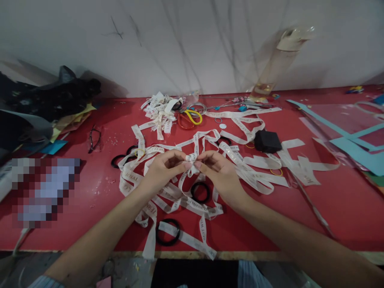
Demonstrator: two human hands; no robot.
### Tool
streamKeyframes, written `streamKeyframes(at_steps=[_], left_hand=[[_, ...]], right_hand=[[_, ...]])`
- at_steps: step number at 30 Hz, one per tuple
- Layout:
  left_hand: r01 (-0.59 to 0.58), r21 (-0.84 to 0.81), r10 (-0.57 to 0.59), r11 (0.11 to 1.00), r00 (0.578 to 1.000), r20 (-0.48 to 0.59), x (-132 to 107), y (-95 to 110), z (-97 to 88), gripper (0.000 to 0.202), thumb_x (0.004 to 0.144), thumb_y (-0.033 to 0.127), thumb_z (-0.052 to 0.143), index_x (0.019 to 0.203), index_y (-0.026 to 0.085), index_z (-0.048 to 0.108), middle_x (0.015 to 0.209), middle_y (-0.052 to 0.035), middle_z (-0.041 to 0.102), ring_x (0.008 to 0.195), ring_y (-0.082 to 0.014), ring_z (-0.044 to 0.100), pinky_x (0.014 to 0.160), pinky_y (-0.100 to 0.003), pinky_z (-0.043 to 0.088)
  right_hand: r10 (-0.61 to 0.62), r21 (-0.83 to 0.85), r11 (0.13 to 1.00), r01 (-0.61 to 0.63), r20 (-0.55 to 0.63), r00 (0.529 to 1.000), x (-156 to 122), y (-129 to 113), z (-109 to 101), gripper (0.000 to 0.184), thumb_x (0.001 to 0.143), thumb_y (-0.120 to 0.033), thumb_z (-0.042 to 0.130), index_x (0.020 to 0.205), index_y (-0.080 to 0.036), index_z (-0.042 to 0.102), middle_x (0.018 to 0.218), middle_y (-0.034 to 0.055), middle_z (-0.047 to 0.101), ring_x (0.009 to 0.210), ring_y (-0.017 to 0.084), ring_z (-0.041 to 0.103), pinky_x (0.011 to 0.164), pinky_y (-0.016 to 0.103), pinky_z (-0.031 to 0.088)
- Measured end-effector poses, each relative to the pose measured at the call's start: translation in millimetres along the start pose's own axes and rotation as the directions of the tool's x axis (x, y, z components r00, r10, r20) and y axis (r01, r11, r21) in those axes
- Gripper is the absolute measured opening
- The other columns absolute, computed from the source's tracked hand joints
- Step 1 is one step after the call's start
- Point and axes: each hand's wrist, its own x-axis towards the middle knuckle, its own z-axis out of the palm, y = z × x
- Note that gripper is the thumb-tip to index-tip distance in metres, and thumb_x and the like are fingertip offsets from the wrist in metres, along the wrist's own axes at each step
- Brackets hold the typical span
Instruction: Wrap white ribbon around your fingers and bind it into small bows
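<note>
Between my two hands is a white printed ribbon (191, 157), gathered into a small bow or knot. My left hand (168, 166) pinches its left side between thumb and fingers. On the opposite side my right hand (217, 168) pinches it the same way. A strip of the ribbon runs up and away behind the knot, and more hangs below. Under my hands lies a loose tangle of printed ribbon (132, 178). Black hair ties lie among it, one (200, 192) just below my hands and another (168, 232) near the front edge.
Scissors (194, 117) with yellow and red handles lie beyond, beside a heap of ribbon bows (163, 110). A black block (267, 141) rests on ribbon at right. A bottle (274, 66) stands against the wall. Blue paper strips (357, 156) lie far right, a black bag (54, 96) far left.
</note>
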Motion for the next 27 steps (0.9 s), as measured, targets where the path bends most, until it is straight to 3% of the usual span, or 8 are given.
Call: streamKeyframes(at_steps=[6, 9, 11, 15, 18, 21, 24, 27], left_hand=[[0.014, -0.01, -0.015, 1.0, 0.995, -0.103, -2.2, 2.8, 4.5, 0.032, 0.063, 0.029, 0.087, 0.076, 0.016, 0.061, 0.071, 0.0036, 0.06, 0.064, -0.0073, 0.054, 0.061, -0.019, 0.045], [-0.003, 0.015, 0.004, 1.0, 0.994, -0.112, -3.5, 1.1, 6.8, 0.033, 0.067, 0.032, 0.085, 0.073, 0.016, 0.056, 0.069, 0.0037, 0.059, 0.063, -0.0077, 0.054, 0.061, -0.019, 0.046], [-0.032, 0.073, 0.04, 0.997, 0.993, -0.111, -4.7, -0.2, 7.2, 0.029, 0.072, 0.03, 0.081, 0.08, 0.018, 0.056, 0.072, 0.004, 0.058, 0.065, -0.0078, 0.056, 0.061, -0.019, 0.046], [-0.244, 0.31, 0.255, 0.919, 0.967, 0.004, -7.9, 1.0, 5.5, 0.033, 0.083, 0.021, 0.07, 0.114, 0.023, 0.057, 0.096, -0.0006, 0.066, 0.083, -0.0107, 0.064, 0.072, -0.021, 0.052], [-0.396, 0.475, 0.371, 0.786, 0.916, 0.15, -8.9, 5.2, 4.0, 0.02, 0.088, 0.017, 0.063, 0.107, 0.021, 0.066, 0.104, -0.0043, 0.07, 0.096, -0.0139, 0.065, 0.086, -0.025, 0.051], [-0.336, 0.458, 0.309, 0.823, 0.942, 0.135, -7.9, 7.3, 3.3, 0.011, 0.088, 0.023, 0.066, 0.097, 0.019, 0.07, 0.098, -0.0043, 0.073, 0.091, -0.0146, 0.066, 0.083, -0.025, 0.052], [-0.204, 0.38, 0.221, 0.902, 0.975, -0.001, -5.4, 5.1, 2.4, 0.015, 0.082, 0.028, 0.073, 0.094, 0.018, 0.071, 0.09, -0.0029, 0.072, 0.078, -0.013, 0.064, 0.07, -0.023, 0.05], [-0.138, 0.265, 0.171, 0.954, 0.979, -0.108, -2.7, 1.5, 0.9, 0.021, 0.077, 0.032, 0.078, 0.089, 0.017, 0.069, 0.082, -0.0013, 0.068, 0.074, -0.0123, 0.061, 0.066, -0.023, 0.048]], right_hand=[[-0.015, 0.091, 0.996, 0.01, 0.063, 0.998, -0.1, -1.4, 2.2, 0.039, 0.074, -0.032, 0.08, 0.107, -0.024, 0.06, 0.093, 0.0001, 0.063, 0.09, 0.013, 0.062, 0.08, 0.027, 0.053], [0.002, 0.04, 0.999, -0.004, 0.06, 0.998, -0.8, -2.0, 2.4, 0.042, 0.076, -0.032, 0.079, 0.112, -0.025, 0.058, 0.093, -0.0001, 0.062, 0.089, 0.014, 0.062, 0.078, 0.027, 0.054], [0.015, 0.005, 1.0, -0.015, 0.037, 0.999, -0.9, -2.4, 1.7, 0.039, 0.077, -0.033, 0.077, 0.11, -0.025, 0.058, 0.091, 0.0001, 0.064, 0.087, 0.014, 0.063, 0.077, 0.028, 0.054], [0.013, -0.006, 1.0, -0.012, 0.06, 0.998, 0.4, -3.4, -1.4, 0.037, 0.077, -0.032, 0.076, 0.108, -0.023, 0.059, 0.09, 0.0006, 0.066, 0.086, 0.014, 0.064, 0.078, 0.028, 0.053], [0.014, -0.01, 1.0, -0.013, 0.079, 0.997, 1.9, -4.6, -3.5, 0.039, 0.076, -0.032, 0.078, 0.108, -0.023, 0.058, 0.087, -0.0006, 0.066, 0.081, 0.013, 0.064, 0.074, 0.027, 0.052], [0.007, -0.01, 1.0, -0.007, 0.057, 0.998, 2.9, -4.9, -3.6, 0.04, 0.076, -0.034, 0.078, 0.11, -0.023, 0.059, 0.085, -0.0011, 0.066, 0.079, 0.012, 0.063, 0.074, 0.026, 0.052], [-0.015, 0.02, 1.0, 0.014, 0.031, 0.999, 2.1, -2.8, -1.3, 0.041, 0.077, -0.036, 0.078, 0.11, -0.023, 0.059, 0.093, 0.0014, 0.065, 0.087, 0.014, 0.064, 0.079, 0.027, 0.053], [-0.015, -0.013, 1.0, 0.016, 0.071, 0.997, -0.7, 0.7, 1.2, 0.037, 0.076, -0.04, 0.078, 0.103, -0.022, 0.06, 0.097, 0.003, 0.065, 0.089, 0.014, 0.064, 0.078, 0.027, 0.055]])
